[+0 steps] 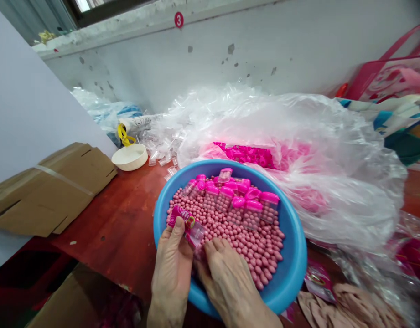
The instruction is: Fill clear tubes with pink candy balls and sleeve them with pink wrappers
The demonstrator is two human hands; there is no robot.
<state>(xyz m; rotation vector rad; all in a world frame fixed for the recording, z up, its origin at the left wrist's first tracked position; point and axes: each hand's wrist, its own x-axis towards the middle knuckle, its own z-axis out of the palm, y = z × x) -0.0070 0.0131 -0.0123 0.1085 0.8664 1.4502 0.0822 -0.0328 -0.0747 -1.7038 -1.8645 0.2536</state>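
Glossy plastic basin [292, 269]; matt beads [244, 246]; rough cardboard [59, 191].

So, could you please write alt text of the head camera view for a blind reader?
Two hands work over a blue plastic basin heaped with small pink balls: the left hand holds a clear bottle with a pink label, and the right hand rests in the balls. Clear pink-capped bottles lie on the heap, and a large clear plastic bag sits behind.

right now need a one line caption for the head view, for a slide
Left hand holds a labelled clear bottle while the right hand rests on pink balls in a blue plastic basin
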